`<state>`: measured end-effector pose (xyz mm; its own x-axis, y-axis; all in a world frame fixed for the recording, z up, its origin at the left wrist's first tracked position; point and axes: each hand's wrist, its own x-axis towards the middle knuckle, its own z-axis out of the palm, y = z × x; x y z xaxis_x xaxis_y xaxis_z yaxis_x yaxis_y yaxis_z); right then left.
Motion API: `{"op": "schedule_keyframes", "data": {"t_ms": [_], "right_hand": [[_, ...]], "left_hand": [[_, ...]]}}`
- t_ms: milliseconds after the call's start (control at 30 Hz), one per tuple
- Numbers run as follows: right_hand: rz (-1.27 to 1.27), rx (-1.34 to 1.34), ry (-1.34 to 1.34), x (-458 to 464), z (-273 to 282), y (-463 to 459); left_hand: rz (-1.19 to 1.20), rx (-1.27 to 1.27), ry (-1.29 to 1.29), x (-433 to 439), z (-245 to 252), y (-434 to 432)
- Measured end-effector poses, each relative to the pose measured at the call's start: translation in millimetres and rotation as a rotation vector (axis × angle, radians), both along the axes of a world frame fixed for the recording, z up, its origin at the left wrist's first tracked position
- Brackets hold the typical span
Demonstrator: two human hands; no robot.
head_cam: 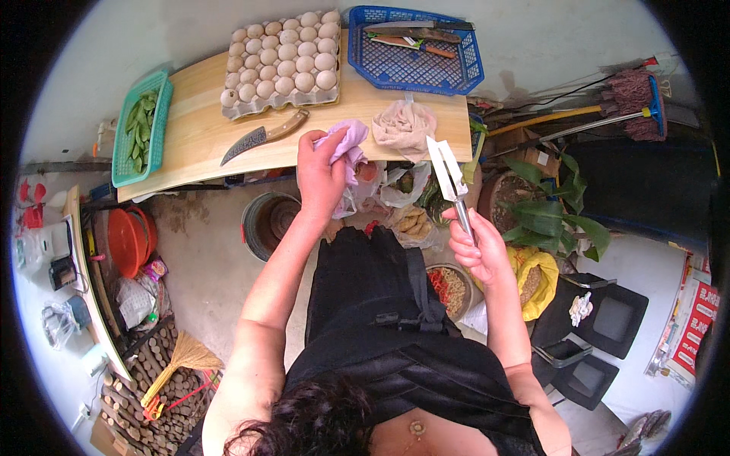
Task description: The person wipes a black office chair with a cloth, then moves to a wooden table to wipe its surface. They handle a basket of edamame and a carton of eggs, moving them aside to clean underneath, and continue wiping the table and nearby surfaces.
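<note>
My left hand [324, 171] grips a crumpled lilac cloth [349, 145] over the front edge of the wooden table. In my right hand [478, 242] is the metal handle of a two-pronged, flat-bladed utensil [447, 171], its prongs pointing up and away from me. A curved knife with a wooden handle [259, 138] lies on the table left of the cloth. Between my hands, a beige cloth [405, 125] rests bunched near the table's edge. Behind the curved knife sits a cardboard tray of eggs [280, 101].
A blue plastic basket [410, 82] holds several knives at the back right. At the left end, a teal basket [121, 154] contains green leaves. Below the table stand a metal bucket [251, 228] and plastic bags [413, 225]. A potted plant [536, 211] is at right.
</note>
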<state>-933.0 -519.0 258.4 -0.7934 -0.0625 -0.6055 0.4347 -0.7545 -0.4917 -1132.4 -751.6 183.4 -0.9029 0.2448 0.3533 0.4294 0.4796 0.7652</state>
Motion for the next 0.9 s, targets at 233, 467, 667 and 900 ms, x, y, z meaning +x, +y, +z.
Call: {"op": "schedule_keyframes", "data": {"t_ms": [233, 467, 667, 900], "right_hand": [[0.067, 0.474, 0.017, -39.0, -22.0, 5.8], [0.203, 1.604, 0.201, -130.1, -49.2, 57.0], [0.318, 1.958, 0.306, -266.5, -83.2, 108.2], [0.370, 2.004, 0.341, -358.5, -136.2, 130.6]], "left_hand": [[-0.120, -0.215, 0.019, -45.7, -55.8, 7.8], [-0.128, -0.340, 0.014, -56.5, -105.8, 15.2], [-0.159, -0.377, 0.039, -61.6, -110.9, 13.9], [-0.173, -0.374, 0.126, -61.0, -116.8, 12.1]]}}
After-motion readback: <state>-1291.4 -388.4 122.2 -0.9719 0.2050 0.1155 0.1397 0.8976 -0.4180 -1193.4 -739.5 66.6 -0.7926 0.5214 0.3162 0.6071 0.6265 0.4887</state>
